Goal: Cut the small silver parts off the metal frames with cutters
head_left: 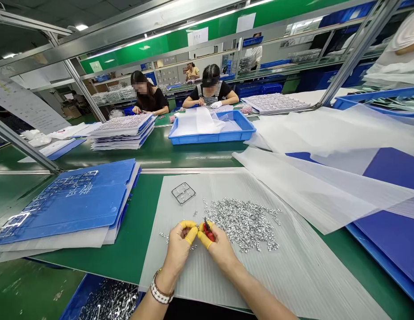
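Pliers sit in right grip, left grip pinches probably a tiny metal piece between both thumbs, and a loose pinch could lose it in the silver pile at 3 o'clock.

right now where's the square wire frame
In the head view, the wire frame lies left of centre on the pale sheet, beyond the left hand, left of the metal heap.

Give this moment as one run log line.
right hand: holds red tool; left hand: beside it, hold unclear; metal pieces: heaped on sheet; square frame: beyond hands
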Available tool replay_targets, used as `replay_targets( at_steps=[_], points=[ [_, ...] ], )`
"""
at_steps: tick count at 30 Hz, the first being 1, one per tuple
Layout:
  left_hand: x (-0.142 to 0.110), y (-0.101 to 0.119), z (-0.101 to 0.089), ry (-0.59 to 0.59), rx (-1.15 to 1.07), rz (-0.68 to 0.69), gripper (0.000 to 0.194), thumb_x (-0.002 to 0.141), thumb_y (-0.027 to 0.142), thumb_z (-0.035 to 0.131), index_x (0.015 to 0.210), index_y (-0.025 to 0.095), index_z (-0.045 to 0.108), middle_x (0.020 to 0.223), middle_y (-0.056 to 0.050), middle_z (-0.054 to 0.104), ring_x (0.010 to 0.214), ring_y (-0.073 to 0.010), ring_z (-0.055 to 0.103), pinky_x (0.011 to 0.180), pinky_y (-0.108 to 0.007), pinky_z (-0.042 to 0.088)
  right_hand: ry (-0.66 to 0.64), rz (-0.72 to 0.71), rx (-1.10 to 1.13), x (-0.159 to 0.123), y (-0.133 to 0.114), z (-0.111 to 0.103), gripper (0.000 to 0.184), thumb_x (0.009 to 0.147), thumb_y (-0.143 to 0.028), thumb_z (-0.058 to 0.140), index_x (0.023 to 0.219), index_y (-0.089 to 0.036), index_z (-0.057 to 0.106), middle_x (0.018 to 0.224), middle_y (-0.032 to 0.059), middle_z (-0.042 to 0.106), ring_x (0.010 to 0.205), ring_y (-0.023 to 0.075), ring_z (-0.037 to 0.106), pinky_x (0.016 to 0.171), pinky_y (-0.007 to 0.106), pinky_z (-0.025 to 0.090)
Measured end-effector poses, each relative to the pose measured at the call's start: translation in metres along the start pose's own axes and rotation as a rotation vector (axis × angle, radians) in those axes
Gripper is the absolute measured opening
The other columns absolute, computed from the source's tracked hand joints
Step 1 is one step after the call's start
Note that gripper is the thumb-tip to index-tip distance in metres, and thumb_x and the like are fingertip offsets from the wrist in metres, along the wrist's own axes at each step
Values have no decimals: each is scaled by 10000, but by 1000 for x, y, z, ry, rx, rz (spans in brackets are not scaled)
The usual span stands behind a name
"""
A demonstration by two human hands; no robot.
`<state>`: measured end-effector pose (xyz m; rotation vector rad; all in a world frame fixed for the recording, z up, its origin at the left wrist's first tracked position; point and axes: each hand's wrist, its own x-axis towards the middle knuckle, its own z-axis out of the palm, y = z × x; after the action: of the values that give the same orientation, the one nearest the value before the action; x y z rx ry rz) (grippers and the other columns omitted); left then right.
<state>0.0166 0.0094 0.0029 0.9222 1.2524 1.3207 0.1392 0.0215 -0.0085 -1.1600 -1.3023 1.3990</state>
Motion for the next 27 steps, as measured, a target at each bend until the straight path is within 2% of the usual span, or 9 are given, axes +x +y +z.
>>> replay_targets(
  at_steps=[5, 10, 14, 18, 20, 24, 27],
  points=[
    [1, -2, -1, -6, 44, 15, 205, 693, 332, 732, 809, 169, 689, 802, -40, 684, 753, -156, 605, 706, -262, 469, 20, -24, -23, -1, -3, -5, 150, 751, -351, 560, 747, -203, 533, 672, -23, 506, 622, 139, 453, 589, 265, 375],
    [3, -3, -7, -12, 233, 124, 177, 747, 328, 679, 840, 177, 686, 841, -45, 677, 789, -174, 597, 733, -283, 460, 83, -65, -101, -13, -8, -23, 188, 795, -394, 556, 801, -207, 544, 762, 13, 575, 686, 163, 525, 642, 289, 429],
    [5, -4, -8, -48, 512, 256, 143, 810, 301, 600, 841, 195, 689, 825, -44, 655, 756, -180, 570, 691, -298, 434, 104, -106, -233, -32, -6, -40, 220, 837, -430, 533, 814, -211, 540, 775, 25, 593, 681, 165, 539, 632, 288, 439],
    [11, 1, -6, -147, 848, 387, 154, 835, 248, 556, 890, 244, 700, 816, -30, 664, 760, -192, 567, 718, -333, 405, 95, -185, -329, -47, 4, -51, 240, 876, -446, 481, 895, -216, 547, 820, 37, 597, 709, 174, 557, 620, 287, 455],
    [21, 6, -8, -160, 979, 426, 180, 851, 255, 533, 938, 254, 690, 859, -34, 675, 812, -202, 581, 762, -354, 403, 73, -228, -348, -54, 10, -54, 250, 885, -448, 471, 958, -222, 547, 853, 43, 597, 746, 183, 573, 649, 298, 473],
    [59, 22, -16, -52, 1188, 476, 278, 861, 322, 506, 1099, 251, 630, 1112, -71, 648, 1037, -255, 543, 889, -418, 370, -18, -302, -348, -66, 20, -63, 367, 874, -474, 492, 1158, -244, 522, 1055, 82, 600, 967, 235, 584, 835, 366, 486],
    [91, 30, -21, 3, 1353, 441, 520, 794, 427, 578, 1278, 246, 516, 1347, -113, 509, 1213, -332, 408, 972, -488, 282, -96, -295, -370, -74, 19, -69, 525, 846, -490, 546, 1311, -267, 449, 1251, 111, 535, 1137, 274, 523, 940, 414, 450]
  ],
)
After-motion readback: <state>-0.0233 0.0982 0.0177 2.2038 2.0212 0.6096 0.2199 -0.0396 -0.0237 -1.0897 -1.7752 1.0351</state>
